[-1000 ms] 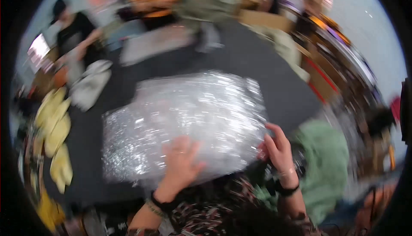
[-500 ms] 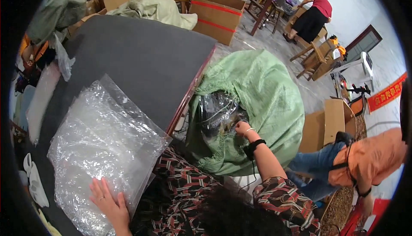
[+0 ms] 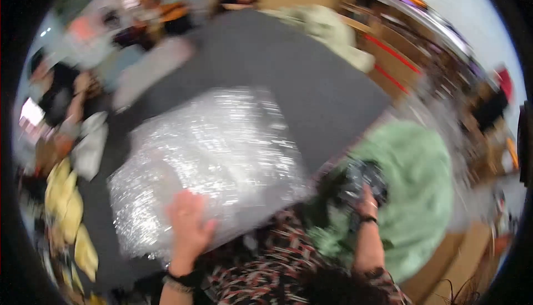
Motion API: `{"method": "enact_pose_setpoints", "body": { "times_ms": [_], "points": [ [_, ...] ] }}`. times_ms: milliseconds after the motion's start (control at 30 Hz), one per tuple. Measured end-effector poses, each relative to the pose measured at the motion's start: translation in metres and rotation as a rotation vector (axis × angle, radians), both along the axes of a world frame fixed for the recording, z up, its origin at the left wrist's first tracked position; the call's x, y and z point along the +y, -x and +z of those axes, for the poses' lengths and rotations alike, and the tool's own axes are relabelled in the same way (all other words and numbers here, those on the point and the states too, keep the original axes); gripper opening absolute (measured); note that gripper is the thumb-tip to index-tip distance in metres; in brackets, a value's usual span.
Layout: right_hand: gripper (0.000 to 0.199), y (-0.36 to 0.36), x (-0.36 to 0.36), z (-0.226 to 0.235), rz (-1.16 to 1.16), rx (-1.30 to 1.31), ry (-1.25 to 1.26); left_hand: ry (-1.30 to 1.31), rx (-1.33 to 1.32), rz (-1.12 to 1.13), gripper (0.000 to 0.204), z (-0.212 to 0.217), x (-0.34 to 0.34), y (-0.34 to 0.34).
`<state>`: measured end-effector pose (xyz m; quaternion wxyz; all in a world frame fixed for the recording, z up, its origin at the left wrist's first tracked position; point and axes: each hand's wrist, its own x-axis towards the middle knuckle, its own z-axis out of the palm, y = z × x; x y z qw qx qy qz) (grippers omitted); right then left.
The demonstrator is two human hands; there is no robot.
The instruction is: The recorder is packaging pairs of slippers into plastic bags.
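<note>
Bubble wrap (image 3: 211,160) lies on the near part of the dark table (image 3: 300,77), overhanging its near edge. Left hand (image 3: 189,222) rests flat on it, fingers spread. Right hand (image 3: 366,197) closes on a dark item (image 3: 361,177) in the green sack (image 3: 422,194). Pinned one-handed, the sheet may slide off.

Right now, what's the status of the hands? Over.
Left hand flat on bubble wrap sheet, dark table. Right hand in green sack, on dark item. Picture blurred.
</note>
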<state>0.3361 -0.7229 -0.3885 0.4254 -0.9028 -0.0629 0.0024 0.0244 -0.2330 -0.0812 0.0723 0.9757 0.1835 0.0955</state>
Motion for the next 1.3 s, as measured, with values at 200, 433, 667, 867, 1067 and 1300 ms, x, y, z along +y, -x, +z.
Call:
{"method": "enact_pose_setpoints", "body": {
  "times_ms": [200,433,667,867,1067,1300],
  "points": [
    [0.060,-0.002,0.012,0.044,-0.309,0.708,-1.294,-0.101,-0.021,0.025,0.068,0.013,-0.002,0.006],
    [0.061,-0.057,0.116,0.230,0.119,0.630,-1.056,0.113,-0.220,-0.010,0.065,0.002,-0.006,0.019],
    [0.062,-0.051,0.084,0.349,0.270,0.385,-0.789,0.222,-0.395,-0.109,0.053,0.028,-0.005,0.021],
    [0.065,-0.018,0.061,0.428,0.295,0.161,-0.583,0.417,-0.448,-0.132,0.047,0.057,-0.003,0.036],
    [0.070,0.076,0.183,0.544,0.526,0.021,-0.515,1.146,-0.688,-0.111,0.046,0.082,0.014,0.059],
    [0.048,0.081,0.402,0.500,1.114,0.410,-0.517,1.842,-1.110,0.126,0.062,0.080,0.064,0.115]
  ]
}}
